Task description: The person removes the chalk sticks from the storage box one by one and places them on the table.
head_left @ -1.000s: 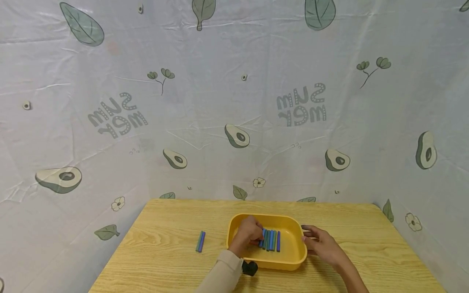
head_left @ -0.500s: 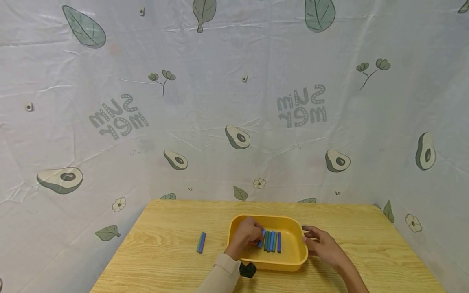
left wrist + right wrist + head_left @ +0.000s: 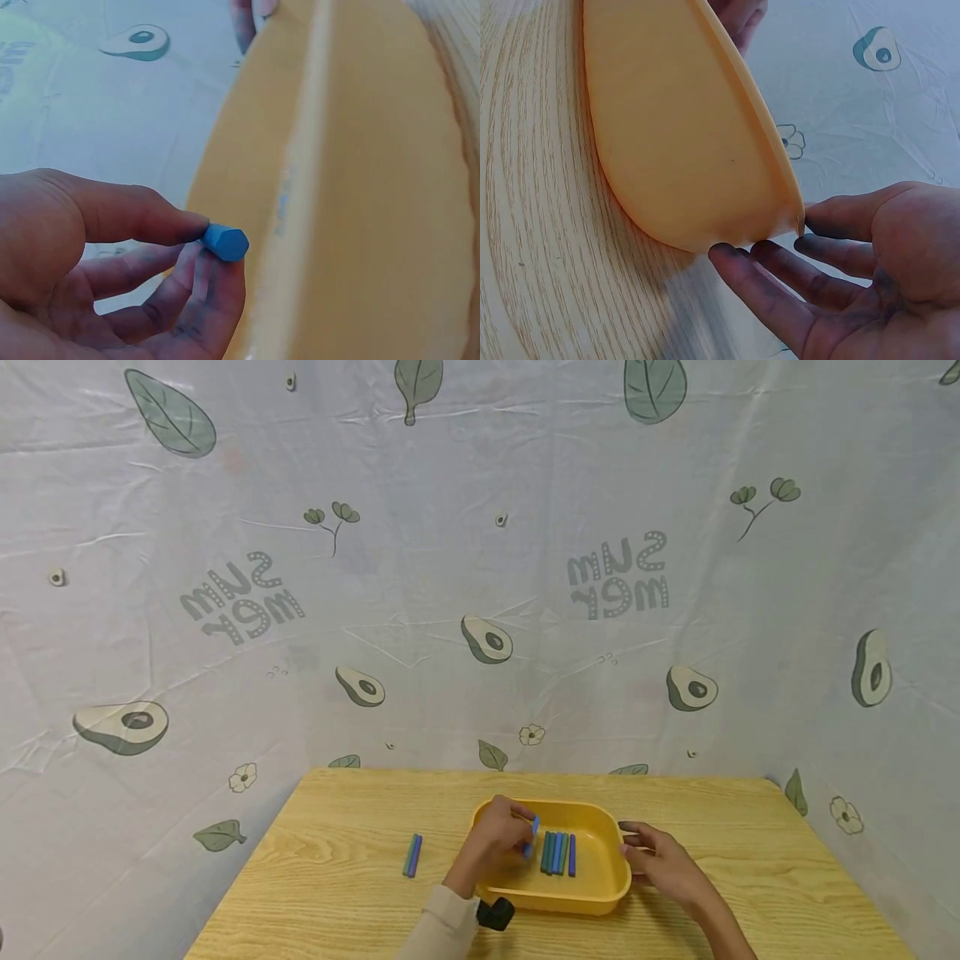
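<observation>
Thumb and fingertips of my left hand (image 3: 501,827) pinch a blue pastel stick (image 3: 227,243) above the left part of a yellow tray (image 3: 517,896). The stick's six-sided end shows in the left wrist view. Inside the tray, several blue and green pastel sticks (image 3: 555,853) lie side by side, with one blue-violet stick (image 3: 572,856) slightly apart on their right. My right hand (image 3: 663,864) holds the tray's right end; in the right wrist view the thumb is at the rim and dark-smudged fingertips (image 3: 724,251) touch the outer wall.
Two more pastel sticks (image 3: 412,856), one green and one blue-violet, lie together on the wooden table (image 3: 337,827) left of the tray. A patterned plastic sheet (image 3: 420,568) hangs behind and beside the table.
The left hand has lifted the blue pastel stick from the left end of the row and drawn it slightly left. The right hand stays at the tray's end.
</observation>
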{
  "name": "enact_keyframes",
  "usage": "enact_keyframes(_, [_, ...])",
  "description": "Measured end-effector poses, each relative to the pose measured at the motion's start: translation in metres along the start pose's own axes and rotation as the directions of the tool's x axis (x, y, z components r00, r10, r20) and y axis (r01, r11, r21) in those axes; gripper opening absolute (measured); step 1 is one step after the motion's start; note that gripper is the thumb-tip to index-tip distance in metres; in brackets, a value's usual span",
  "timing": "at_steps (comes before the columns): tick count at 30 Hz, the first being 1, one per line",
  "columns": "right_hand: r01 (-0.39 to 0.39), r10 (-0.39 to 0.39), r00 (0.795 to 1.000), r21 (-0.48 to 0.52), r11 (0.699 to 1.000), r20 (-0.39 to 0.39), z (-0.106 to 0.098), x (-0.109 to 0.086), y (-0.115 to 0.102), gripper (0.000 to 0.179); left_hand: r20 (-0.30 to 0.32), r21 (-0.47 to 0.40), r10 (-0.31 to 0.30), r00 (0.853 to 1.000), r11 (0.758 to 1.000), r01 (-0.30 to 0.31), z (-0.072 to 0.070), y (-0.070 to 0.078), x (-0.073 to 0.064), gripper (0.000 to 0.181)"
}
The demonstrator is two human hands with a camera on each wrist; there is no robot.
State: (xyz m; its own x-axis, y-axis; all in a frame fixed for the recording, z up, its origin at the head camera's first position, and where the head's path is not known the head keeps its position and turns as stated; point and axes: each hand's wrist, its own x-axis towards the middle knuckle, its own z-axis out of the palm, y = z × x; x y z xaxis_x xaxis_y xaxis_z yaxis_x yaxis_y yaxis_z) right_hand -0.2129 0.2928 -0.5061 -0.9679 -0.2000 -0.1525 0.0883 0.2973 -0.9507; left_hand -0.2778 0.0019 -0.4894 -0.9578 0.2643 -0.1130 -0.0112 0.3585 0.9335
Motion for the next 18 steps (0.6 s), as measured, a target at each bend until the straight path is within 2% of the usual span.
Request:
enact_keyframes(8, [0.009,-0.009,1.000,0.010,1.000,-0.003,0.002,-0.001,0.000,0.061,0.029,-0.045,0.009,1.000,0.999,-0.008,-0.021,0.007,-0.006,0.033])
enact_keyframes(14, [0.016,-0.016,1.000,0.010,1.000,0.009,0.002,-0.001,0.000,0.062,0.039,-0.094,0.030,0.999,0.995,-0.026,-0.039,0.004,-0.012,0.036])
enact_keyframes(18, [0.005,-0.005,1.000,0.004,1.000,-0.007,0.002,-0.001,-0.001,0.061,0.029,-0.094,0.045,0.999,0.995,-0.042,-0.053,0.001,-0.013,0.036])
